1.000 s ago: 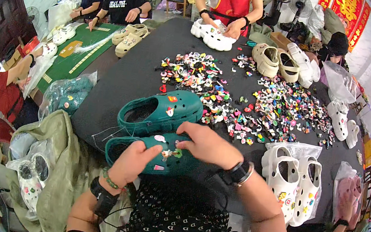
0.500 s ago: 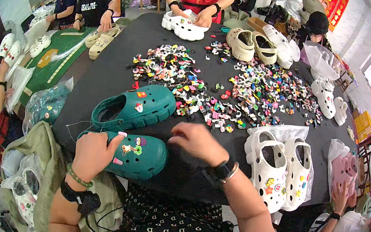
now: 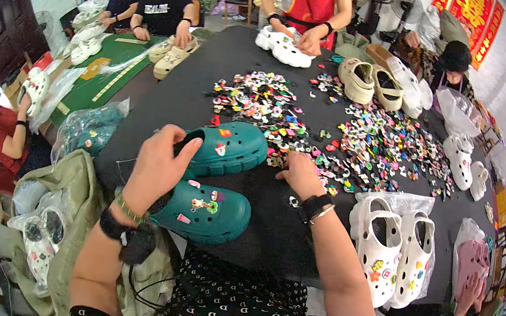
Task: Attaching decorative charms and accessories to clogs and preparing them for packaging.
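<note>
Two dark green clogs lie side by side in front of me. On the far clog (image 3: 235,149) sit a red charm and a white-and-red one; the near clog (image 3: 218,221) carries several charms on its upper. My left hand (image 3: 162,161) is at the far clog's heel, thumb by the opening, fingers curled round the rim; the heel is hidden behind it. To the right of the clogs, my right hand (image 3: 302,175) reaches into the near edge of a heap of small colourful shoe charms (image 3: 371,145). Its fingers are bent together and whatever they pinch is hidden.
White clogs with charms (image 3: 378,259) stand on a plastic bag at right. Beige clogs (image 3: 355,82) are at the far side. Across the black table (image 3: 170,101) a person in a red apron handles a white clog (image 3: 284,49). More people work at left and right.
My left hand has gone from the near clog to the far clog's heel. My right hand has moved away from me to the charm heap. The view has shifted.
</note>
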`<state>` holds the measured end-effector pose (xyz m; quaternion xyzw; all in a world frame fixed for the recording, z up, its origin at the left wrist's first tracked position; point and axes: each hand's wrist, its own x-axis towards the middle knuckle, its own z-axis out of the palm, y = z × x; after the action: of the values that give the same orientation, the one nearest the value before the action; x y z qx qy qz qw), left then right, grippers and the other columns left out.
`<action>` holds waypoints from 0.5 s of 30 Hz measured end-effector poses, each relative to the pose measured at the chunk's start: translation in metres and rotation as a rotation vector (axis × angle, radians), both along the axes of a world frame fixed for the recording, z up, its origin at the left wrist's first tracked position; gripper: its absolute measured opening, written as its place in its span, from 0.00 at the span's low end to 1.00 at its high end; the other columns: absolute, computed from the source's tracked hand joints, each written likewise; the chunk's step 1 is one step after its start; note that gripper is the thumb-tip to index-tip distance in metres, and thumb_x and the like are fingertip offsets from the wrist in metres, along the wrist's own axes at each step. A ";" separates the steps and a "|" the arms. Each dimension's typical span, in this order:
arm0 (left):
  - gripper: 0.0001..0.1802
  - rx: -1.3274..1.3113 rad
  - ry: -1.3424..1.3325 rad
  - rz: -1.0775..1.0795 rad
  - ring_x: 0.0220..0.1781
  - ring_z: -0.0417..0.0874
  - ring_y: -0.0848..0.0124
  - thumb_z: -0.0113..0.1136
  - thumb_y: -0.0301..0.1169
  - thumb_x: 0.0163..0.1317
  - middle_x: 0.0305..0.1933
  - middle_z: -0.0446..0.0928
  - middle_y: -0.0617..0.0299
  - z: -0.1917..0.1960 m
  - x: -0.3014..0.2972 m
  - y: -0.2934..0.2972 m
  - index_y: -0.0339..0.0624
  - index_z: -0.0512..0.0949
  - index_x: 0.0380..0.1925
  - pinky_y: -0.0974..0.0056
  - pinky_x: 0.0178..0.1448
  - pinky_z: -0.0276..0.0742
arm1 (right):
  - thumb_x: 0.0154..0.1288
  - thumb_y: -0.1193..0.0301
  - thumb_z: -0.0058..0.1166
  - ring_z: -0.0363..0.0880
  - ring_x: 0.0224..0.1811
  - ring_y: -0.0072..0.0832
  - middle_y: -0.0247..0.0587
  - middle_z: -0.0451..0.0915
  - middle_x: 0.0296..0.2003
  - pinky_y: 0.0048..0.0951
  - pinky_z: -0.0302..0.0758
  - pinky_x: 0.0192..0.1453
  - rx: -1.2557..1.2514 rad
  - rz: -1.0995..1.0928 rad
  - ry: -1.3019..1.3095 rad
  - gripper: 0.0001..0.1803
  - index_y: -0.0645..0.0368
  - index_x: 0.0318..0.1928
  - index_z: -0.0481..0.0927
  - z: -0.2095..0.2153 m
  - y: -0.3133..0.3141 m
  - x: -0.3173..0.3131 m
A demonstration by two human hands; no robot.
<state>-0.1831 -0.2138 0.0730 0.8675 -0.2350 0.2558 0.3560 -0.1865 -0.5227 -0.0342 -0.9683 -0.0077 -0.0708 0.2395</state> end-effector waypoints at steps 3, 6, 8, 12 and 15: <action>0.26 -0.019 0.760 0.013 0.33 0.78 0.71 0.57 0.51 0.68 0.30 0.79 0.60 -0.004 0.035 -0.004 0.35 0.77 0.29 0.64 0.39 0.72 | 0.45 0.73 0.72 0.81 0.40 0.50 0.53 0.82 0.32 0.45 0.77 0.46 -0.148 0.027 -0.107 0.15 0.64 0.32 0.80 -0.021 -0.015 0.004; 0.29 -0.448 1.229 -0.106 0.36 0.77 0.76 0.53 0.56 0.69 0.32 0.79 0.68 -0.015 0.057 -0.008 0.36 0.80 0.32 0.68 0.44 0.72 | 0.54 0.76 0.58 0.79 0.38 0.54 0.58 0.80 0.31 0.47 0.77 0.44 -0.060 0.089 -0.026 0.05 0.64 0.31 0.81 -0.004 -0.019 0.002; 0.25 -0.414 1.226 0.036 0.35 0.77 0.77 0.56 0.52 0.68 0.32 0.80 0.69 -0.017 0.069 -0.015 0.38 0.81 0.33 0.69 0.41 0.73 | 0.54 0.76 0.60 0.81 0.37 0.52 0.57 0.81 0.31 0.45 0.77 0.43 0.041 0.089 -0.121 0.05 0.64 0.31 0.82 0.009 -0.017 0.002; 0.17 -0.450 1.211 -0.014 0.34 0.76 0.76 0.66 0.42 0.63 0.30 0.78 0.67 -0.019 0.072 -0.035 0.35 0.80 0.32 0.64 0.37 0.73 | 0.53 0.76 0.62 0.82 0.36 0.49 0.55 0.82 0.29 0.43 0.78 0.42 0.155 0.147 -0.293 0.06 0.65 0.33 0.82 0.060 0.003 -0.007; 0.15 -0.109 0.980 -0.035 0.48 0.81 0.73 0.64 0.28 0.60 0.47 0.82 0.57 -0.011 0.059 -0.045 0.31 0.79 0.45 0.65 0.55 0.77 | 0.53 0.76 0.63 0.82 0.33 0.45 0.50 0.83 0.30 0.38 0.78 0.40 0.378 0.141 -0.237 0.08 0.64 0.35 0.82 0.084 0.013 -0.009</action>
<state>-0.1239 -0.2586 0.0619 0.8618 -0.0407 -0.1762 0.4739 -0.1958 -0.5093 0.0502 -0.8882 -0.0898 -0.1671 0.4185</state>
